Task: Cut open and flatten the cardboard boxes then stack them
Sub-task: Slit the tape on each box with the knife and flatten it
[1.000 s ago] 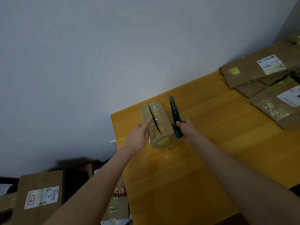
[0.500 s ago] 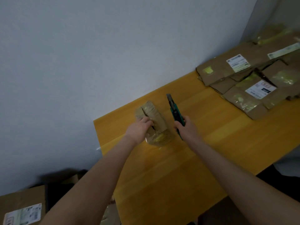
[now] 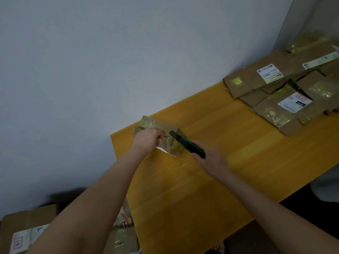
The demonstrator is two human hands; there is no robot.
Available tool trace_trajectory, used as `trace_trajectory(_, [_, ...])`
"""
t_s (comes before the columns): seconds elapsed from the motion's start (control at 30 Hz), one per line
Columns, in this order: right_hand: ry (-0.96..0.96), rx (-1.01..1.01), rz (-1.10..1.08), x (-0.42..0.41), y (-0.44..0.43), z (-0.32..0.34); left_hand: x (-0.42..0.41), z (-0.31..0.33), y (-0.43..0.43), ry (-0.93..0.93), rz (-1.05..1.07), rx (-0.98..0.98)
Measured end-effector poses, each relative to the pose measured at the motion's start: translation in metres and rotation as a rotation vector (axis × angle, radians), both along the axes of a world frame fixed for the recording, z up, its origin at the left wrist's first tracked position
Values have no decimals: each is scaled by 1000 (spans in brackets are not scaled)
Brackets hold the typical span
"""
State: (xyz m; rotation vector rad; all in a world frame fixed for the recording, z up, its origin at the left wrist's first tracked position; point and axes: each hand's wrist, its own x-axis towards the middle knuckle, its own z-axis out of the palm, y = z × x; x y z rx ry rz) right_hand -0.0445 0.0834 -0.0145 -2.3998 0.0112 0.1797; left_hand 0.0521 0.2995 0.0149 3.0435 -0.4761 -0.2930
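Observation:
A small taped cardboard box (image 3: 156, 125) lies near the far left corner of the yellow wooden table (image 3: 211, 180). My left hand (image 3: 148, 140) grips its near side, fingers curled over the edge. My right hand (image 3: 211, 158) holds a green and black utility knife (image 3: 189, 144), whose blade end rests against the box's right end. A pile of flattened cardboard boxes (image 3: 286, 88) with white labels lies at the table's far right.
A grey wall runs right behind the table. On the floor at the lower left stand more cardboard boxes (image 3: 27, 230), one with a shipping label. Taped packages (image 3: 122, 237) lean by the table's left edge. The table's near edge runs diagonally at lower right.
The box has been turned and tipped under my left hand. My right hand has swung the knife from pointing away to lying against the box's right end. The view has shifted left.

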Motion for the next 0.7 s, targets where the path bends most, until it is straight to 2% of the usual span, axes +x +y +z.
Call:
trace_trajectory(0.1, [11,-115,50,-2,1,6,-5,-2,4,-31,32,-2])
trace_trajectory(0.23, [22,-132,102,2,7,15,-10,-6,8,-61,89,12])
trace_trajectory(0.4, [49,-267,192,-1,15,23,-11,-12,14,-65,182,24])
trace_trajectory(0.6, [99,-247,134,5,17,22,-18,-14,-6,-85,166,-5])
trace_trajectory(0.7, [120,-241,188,-1,19,24,-11,-10,-2,-69,250,-23])
